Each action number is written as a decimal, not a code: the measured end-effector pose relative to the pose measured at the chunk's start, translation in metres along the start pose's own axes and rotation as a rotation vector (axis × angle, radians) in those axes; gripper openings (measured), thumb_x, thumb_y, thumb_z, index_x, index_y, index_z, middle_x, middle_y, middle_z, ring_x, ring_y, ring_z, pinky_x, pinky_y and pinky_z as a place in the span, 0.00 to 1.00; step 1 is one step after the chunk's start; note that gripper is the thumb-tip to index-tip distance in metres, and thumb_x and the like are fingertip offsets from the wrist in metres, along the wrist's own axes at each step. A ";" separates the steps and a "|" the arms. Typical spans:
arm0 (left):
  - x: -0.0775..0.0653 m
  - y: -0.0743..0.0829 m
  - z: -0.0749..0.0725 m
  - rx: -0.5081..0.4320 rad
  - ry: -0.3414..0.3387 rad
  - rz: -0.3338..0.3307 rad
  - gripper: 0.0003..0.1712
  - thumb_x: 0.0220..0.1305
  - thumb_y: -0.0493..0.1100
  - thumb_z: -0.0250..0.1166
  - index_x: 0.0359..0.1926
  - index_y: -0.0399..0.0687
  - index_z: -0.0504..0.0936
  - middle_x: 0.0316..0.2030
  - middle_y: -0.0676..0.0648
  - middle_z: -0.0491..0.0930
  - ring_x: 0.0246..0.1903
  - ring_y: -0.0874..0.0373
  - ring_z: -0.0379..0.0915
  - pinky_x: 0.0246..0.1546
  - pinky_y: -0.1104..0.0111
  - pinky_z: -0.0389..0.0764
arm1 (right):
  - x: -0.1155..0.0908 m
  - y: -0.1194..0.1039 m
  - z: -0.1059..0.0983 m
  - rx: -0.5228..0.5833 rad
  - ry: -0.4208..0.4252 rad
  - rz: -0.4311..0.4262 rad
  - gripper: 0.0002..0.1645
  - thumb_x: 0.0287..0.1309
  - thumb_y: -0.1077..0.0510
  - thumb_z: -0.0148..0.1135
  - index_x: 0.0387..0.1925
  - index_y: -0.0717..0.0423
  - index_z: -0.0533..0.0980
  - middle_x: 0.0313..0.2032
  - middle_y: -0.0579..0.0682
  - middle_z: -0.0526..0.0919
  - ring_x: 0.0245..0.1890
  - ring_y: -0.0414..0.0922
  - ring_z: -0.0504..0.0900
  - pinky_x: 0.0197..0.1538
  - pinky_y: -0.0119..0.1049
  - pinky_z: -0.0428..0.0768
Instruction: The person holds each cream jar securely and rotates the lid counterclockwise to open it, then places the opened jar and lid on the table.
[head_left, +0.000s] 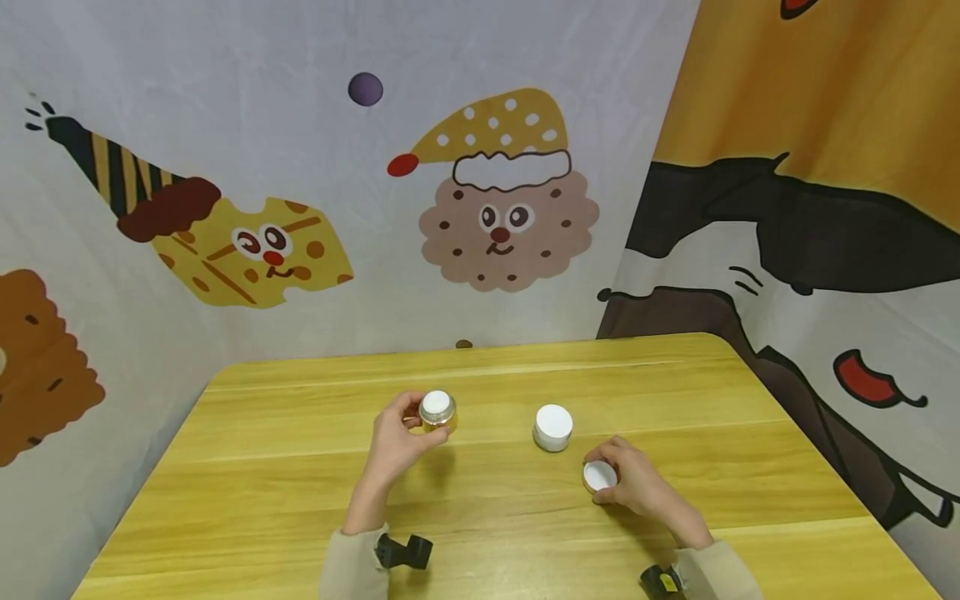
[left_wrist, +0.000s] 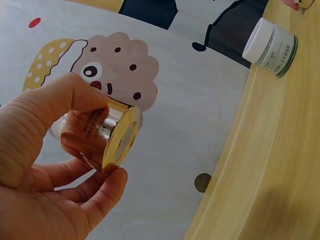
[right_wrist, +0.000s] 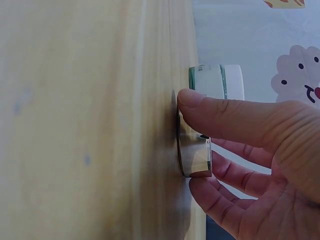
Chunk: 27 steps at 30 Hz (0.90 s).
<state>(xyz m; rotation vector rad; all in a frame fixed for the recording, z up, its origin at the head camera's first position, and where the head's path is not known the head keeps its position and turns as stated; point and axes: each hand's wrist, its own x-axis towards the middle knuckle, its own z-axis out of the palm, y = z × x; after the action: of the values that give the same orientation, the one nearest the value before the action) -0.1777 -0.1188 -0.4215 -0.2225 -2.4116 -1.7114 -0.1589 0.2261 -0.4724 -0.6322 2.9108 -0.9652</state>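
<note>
My left hand [head_left: 395, 446] grips a small gold cosmetic jar [head_left: 437, 414] above the table, its white top facing up. In the left wrist view, thumb and fingers close around the shiny side of the jar [left_wrist: 87, 132], whose gold base rim shows. Low over the table's right half, my right hand [head_left: 637, 482] pinches a round gold-rimmed lid [head_left: 600, 476] with its white inside facing up. From the right wrist view, this lid [right_wrist: 194, 155] is at the tabletop; I cannot tell whether it fully rests there. Between the hands stands a white-capped glass jar [head_left: 553, 427].
The wood-patterned table [head_left: 300, 467] reaches back to a pale curtain [head_left: 300, 50] with cartoon prints. The white-capped jar stands upright just beyond the right hand. Dark camera straps [head_left: 403, 552] sit on both wrists.
</note>
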 end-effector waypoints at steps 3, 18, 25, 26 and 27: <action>0.000 0.000 0.000 0.002 -0.003 -0.013 0.25 0.43 0.32 0.73 0.45 0.33 0.77 0.40 0.41 0.77 0.41 0.51 0.72 0.43 0.59 0.78 | 0.000 0.000 0.000 -0.004 -0.001 0.001 0.26 0.30 0.62 0.79 0.37 0.56 0.78 0.37 0.48 0.75 0.37 0.46 0.74 0.39 0.39 0.75; 0.002 -0.014 0.002 0.100 -0.020 -0.084 0.25 0.38 0.30 0.73 0.42 0.34 0.75 0.37 0.40 0.76 0.35 0.52 0.71 0.36 0.67 0.75 | 0.000 0.000 0.001 -0.018 0.007 0.014 0.26 0.30 0.63 0.79 0.37 0.57 0.79 0.37 0.48 0.75 0.37 0.45 0.74 0.39 0.39 0.75; 0.001 -0.021 0.003 0.117 -0.034 -0.101 0.26 0.37 0.30 0.73 0.42 0.33 0.75 0.35 0.41 0.76 0.34 0.53 0.69 0.34 0.67 0.72 | 0.000 0.000 0.001 -0.012 0.005 0.012 0.25 0.30 0.64 0.79 0.37 0.57 0.78 0.37 0.48 0.75 0.37 0.46 0.74 0.39 0.39 0.75; 0.001 -0.022 0.003 0.118 -0.037 -0.105 0.26 0.37 0.30 0.73 0.42 0.33 0.75 0.35 0.41 0.76 0.33 0.53 0.69 0.34 0.67 0.72 | 0.000 0.000 0.001 -0.013 0.005 0.012 0.25 0.30 0.64 0.79 0.37 0.57 0.79 0.37 0.48 0.75 0.37 0.46 0.74 0.39 0.39 0.75; 0.001 -0.023 0.003 0.120 -0.038 -0.108 0.27 0.37 0.30 0.73 0.42 0.33 0.75 0.35 0.41 0.76 0.33 0.53 0.69 0.34 0.67 0.72 | 0.000 0.000 0.001 -0.014 0.005 0.012 0.25 0.30 0.64 0.79 0.37 0.57 0.79 0.37 0.48 0.75 0.37 0.46 0.74 0.39 0.39 0.75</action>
<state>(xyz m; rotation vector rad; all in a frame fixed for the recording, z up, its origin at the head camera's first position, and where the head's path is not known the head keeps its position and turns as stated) -0.1838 -0.1235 -0.4436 -0.1116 -2.5874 -1.6116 -0.1590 0.2253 -0.4729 -0.6124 2.9250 -0.9480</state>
